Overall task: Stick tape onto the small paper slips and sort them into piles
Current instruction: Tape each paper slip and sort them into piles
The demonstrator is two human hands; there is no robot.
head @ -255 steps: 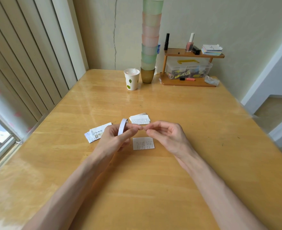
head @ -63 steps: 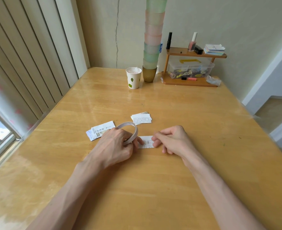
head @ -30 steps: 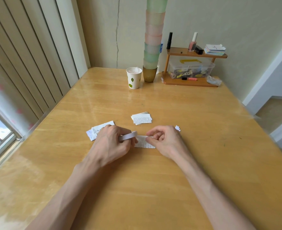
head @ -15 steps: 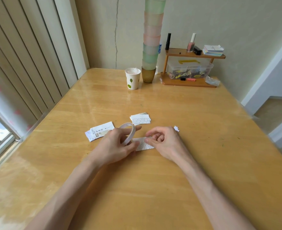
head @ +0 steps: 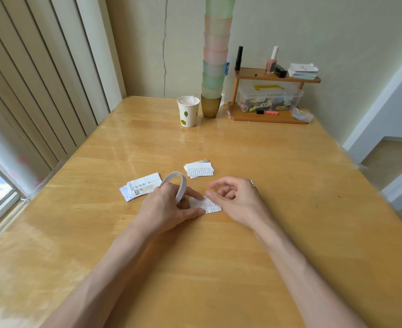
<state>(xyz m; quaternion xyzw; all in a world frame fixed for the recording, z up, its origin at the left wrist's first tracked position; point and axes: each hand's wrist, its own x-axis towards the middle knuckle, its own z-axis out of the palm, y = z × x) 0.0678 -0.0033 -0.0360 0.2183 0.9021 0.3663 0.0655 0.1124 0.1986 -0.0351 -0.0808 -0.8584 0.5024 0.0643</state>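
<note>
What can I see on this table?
Wooden table: one, honey-yellow, fills view.
Printed paper slip: one, white, near table centre.
White tape roll: one, held just above that slip.
Centre slip pile: one, white, beyond the slip.
Left slip pile: one, white, left of the roll.
Paper cup: one, white with green leaves, far edge.
Stacked plastic cups: one tower, green and pink, beside it.
Wooden shelf: one, brown, far right, holding bottles, cards, clear box.
Left hand: grips the roll, fingertips on the slip.
Right hand: loosely curled, at the slip's edge.
</note>
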